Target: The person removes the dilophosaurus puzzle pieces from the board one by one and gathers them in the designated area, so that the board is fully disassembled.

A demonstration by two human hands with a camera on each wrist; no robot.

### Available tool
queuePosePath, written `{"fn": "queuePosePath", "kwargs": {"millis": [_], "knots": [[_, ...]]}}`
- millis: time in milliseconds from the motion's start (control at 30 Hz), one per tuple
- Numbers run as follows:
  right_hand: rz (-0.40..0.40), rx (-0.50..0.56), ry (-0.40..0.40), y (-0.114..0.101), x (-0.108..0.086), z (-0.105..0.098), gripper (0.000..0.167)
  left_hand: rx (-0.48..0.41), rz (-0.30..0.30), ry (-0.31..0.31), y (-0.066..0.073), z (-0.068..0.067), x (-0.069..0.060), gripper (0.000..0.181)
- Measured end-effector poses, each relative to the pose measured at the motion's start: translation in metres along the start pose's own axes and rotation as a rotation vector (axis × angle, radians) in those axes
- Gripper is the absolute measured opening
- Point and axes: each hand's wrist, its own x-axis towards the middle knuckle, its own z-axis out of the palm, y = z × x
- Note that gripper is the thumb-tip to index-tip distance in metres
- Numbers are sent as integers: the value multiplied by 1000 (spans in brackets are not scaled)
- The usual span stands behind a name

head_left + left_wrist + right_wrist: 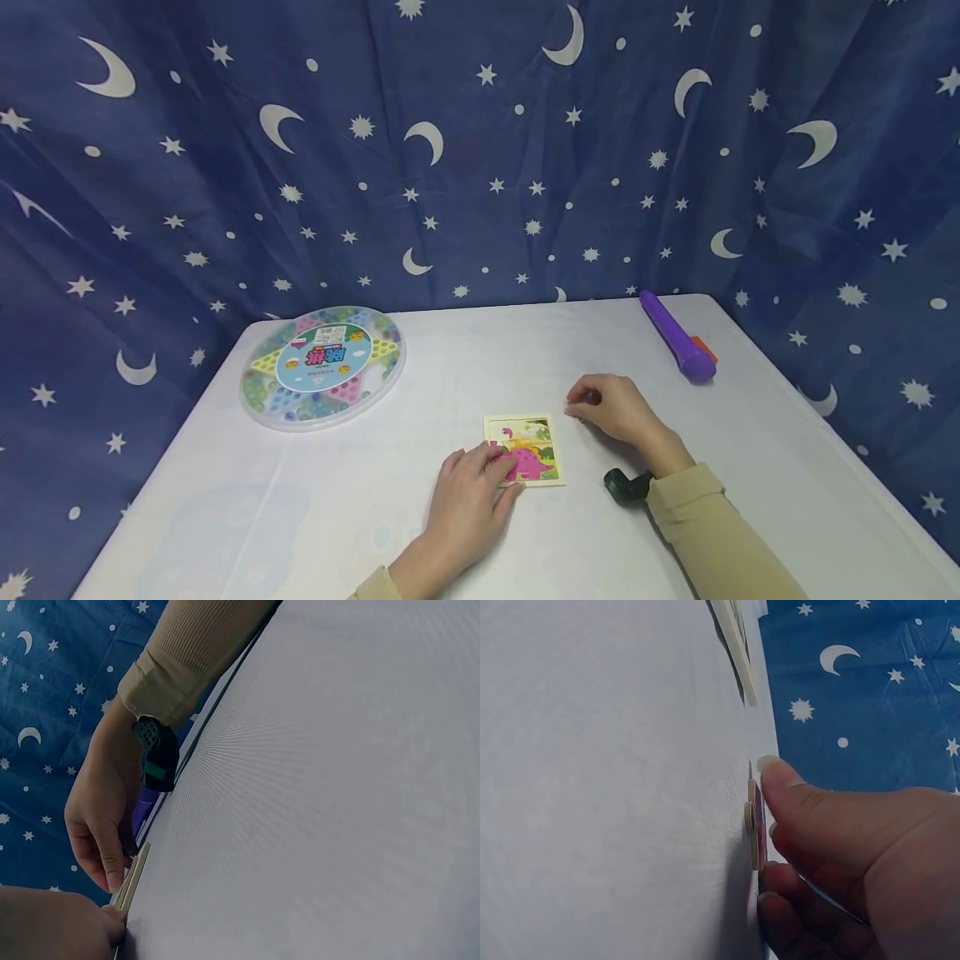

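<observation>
A small square jigsaw puzzle point(536, 465) with a pink dinosaur and a pale wooden frame lies on the white table. My left hand point(468, 500) grips its near left corner, the thumb along the near edge and the fingers over the left side, covering part of the picture. Just right of the puzzle, my right hand point(615, 408) pinches a thin wooden puzzle piece point(754, 840) between thumb and fingers. In the right wrist view the piece stands edge-on, a rounded knob on its pale side. The left wrist view shows the puzzle's frame point(135, 874) edge-on beside the left thumb.
A round Chinese checkers set point(378, 392) lies at the back left of the table point(487, 358). At the back right is a purple stick-like thing point(678, 337) with an orange part behind it. A dark wrist camera point(626, 486) sits by the right cuff. A starry blue curtain point(465, 208) hangs behind.
</observation>
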Motion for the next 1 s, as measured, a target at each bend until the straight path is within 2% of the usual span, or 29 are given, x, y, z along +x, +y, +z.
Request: {"fn": "queuePosePath", "kwargs": {"millis": [200,367,533,633,767,1000], "knots": [[24,58,26,2,2,-6,10,6,10,14,0,0,1,34],[36,104,37,-6,1,-13,15,17,11,12,1,-1,2,34],[-43,96,-27,-24,-2,-10,9,17,1,-13,1,-1,2,36],[-93,59,-94,-35,-5,-3,6,17,6,-15,1,-2,1,36],[-129,0,-153,-47,-9,8,10,22,21,-10,1,-1,1,35],[-207,-78,-142,-56,-13,21,14,42,37,0,0,1,0,35]]}}
